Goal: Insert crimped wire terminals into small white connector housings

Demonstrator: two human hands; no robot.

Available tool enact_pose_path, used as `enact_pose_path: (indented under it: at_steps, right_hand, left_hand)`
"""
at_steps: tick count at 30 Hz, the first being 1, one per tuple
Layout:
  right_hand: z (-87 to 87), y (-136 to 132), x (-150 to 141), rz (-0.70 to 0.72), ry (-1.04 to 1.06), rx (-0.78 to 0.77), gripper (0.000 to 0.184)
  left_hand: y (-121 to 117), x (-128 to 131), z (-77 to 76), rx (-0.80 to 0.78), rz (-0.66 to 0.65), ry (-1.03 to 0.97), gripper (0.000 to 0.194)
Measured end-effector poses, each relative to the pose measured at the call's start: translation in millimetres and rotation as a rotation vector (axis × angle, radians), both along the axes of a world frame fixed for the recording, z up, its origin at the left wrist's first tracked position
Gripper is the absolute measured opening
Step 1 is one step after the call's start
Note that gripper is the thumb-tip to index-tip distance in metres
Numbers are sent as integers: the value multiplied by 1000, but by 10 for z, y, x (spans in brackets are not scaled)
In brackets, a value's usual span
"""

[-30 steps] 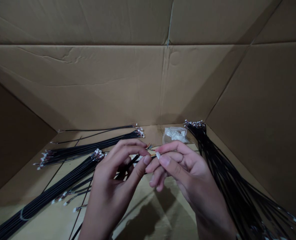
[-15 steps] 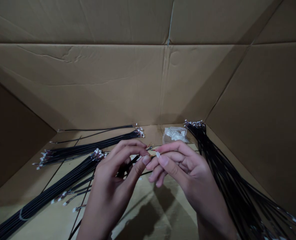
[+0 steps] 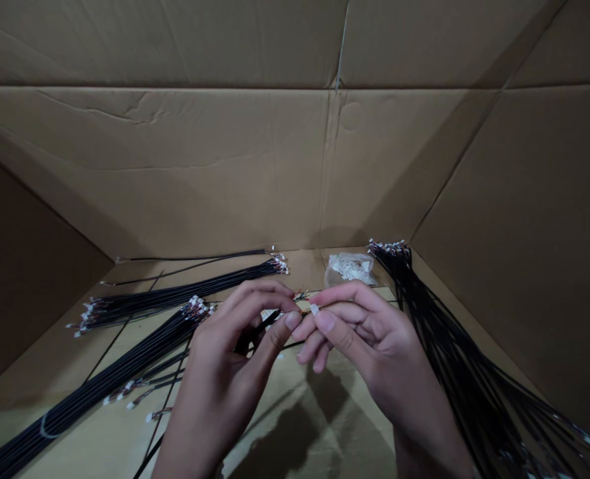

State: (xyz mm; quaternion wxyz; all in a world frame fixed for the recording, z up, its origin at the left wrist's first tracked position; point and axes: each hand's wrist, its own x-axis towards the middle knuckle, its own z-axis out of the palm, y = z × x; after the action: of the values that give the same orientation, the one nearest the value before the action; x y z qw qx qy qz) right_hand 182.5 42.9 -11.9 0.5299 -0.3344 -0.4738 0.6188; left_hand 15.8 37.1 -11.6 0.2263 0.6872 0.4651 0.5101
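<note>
Between thumb and fingers, my left hand (image 3: 247, 356) pinches a black cable (image 3: 265, 324) close to its end, where thin coloured wires (image 3: 302, 295) fan out. A small white connector (image 3: 315, 309) is gripped between thumb and index finger of my right hand (image 3: 367, 332). The fingertips of both hands nearly meet, with the wires between them. Whether a wire sits inside the connector cannot be made out. My fingers hide part of the cable end.
A bag of small white connectors (image 3: 350, 267) lies at the back. Black cable bundles with white plugs lie at left, one tied bundle (image 3: 120, 372) nearer and another bundle (image 3: 189, 289) behind. More black cables (image 3: 439, 346) spread along the right. Cardboard walls (image 3: 215, 153) enclose the space.
Both hands stay almost in place with the same hold. The wire tips between them have shifted slightly; nothing was let go.
</note>
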Motion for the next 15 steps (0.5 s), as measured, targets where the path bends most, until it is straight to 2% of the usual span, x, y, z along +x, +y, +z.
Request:
enact_pose_path:
  at_steps: [7,15]
  right_hand:
    - [-25,-3,-9,-54,-83,50,7]
    - [-44,-6,-32,-122,-173,114,5]
  left_hand:
    - [-29,-15,16,-35,19,0,10]
    - [3,-18,-3,7,-11,54,11]
